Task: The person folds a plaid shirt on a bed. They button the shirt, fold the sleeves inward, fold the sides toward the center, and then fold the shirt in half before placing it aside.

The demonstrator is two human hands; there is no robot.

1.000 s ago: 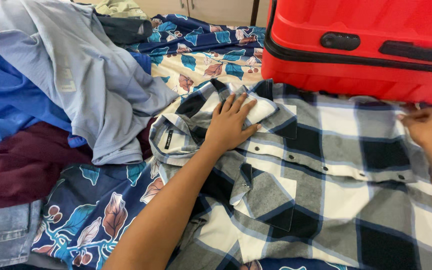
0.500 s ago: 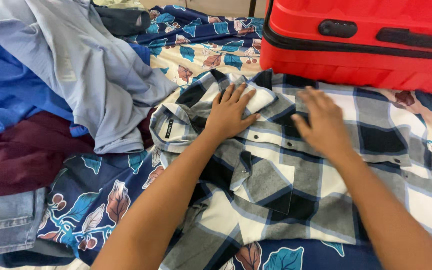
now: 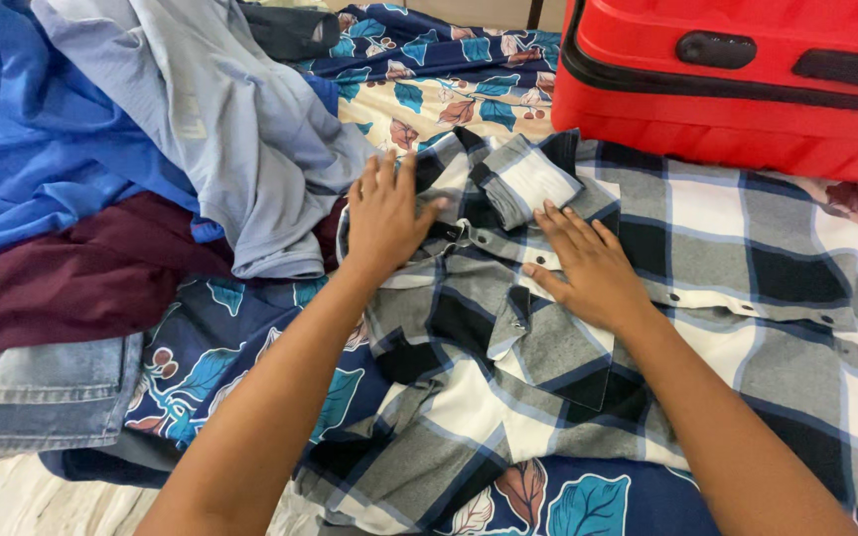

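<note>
A grey, white and navy checked shirt (image 3: 707,248) lies spread on a floral bedsheet (image 3: 419,94). My left hand (image 3: 382,213) rests flat on the shirt's collar at its left end, fingers spread. Flat on the buttoned front, just right of the collar, lies my right hand (image 3: 593,268), beside a folded cuff (image 3: 533,184). Neither hand grips anything.
A red hard-shell suitcase (image 3: 737,79) stands at the top right, touching the shirt's far edge. A heap of clothes lies to the left: a pale grey garment (image 3: 240,129), blue fabric (image 3: 42,159), a maroon garment (image 3: 81,278) and folded jeans (image 3: 52,392).
My left hand slid left off the folded cuff onto the collar. My right hand came in from the far right and now lies flat near the collar. The view shifted slightly.
</note>
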